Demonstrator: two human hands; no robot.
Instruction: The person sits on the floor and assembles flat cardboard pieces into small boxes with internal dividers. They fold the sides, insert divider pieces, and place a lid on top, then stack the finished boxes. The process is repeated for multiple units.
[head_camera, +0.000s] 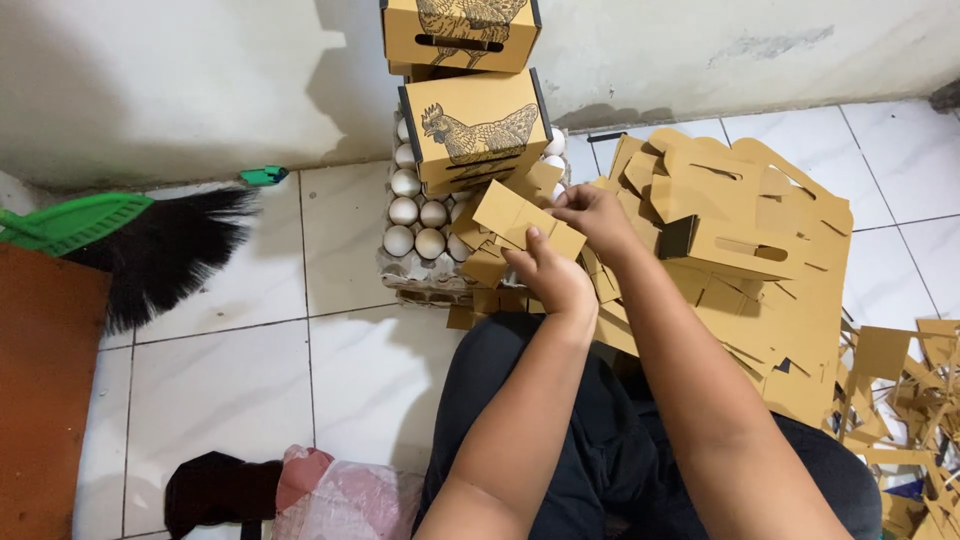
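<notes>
Both my hands hold a flat brown cardboard piece (515, 215) above my lap. My left hand (552, 272) grips its near edge with the thumb on top. My right hand (590, 212) pinches its far right corner. Just beyond it, white eggs (415, 225) sit in a stack of grey egg trays (410, 275). A folded brown carton printed with a chicken (478, 128) stands on the eggs, and a second one (460, 32) sits above it.
A big heap of flat cardboard cut-outs (740, 240) lies to the right, with scraps (915, 400) at the far right. A green and black broom (130, 240) lies left, beside a brown board (40, 380). Cloth bundles (300, 490) lie near my knee.
</notes>
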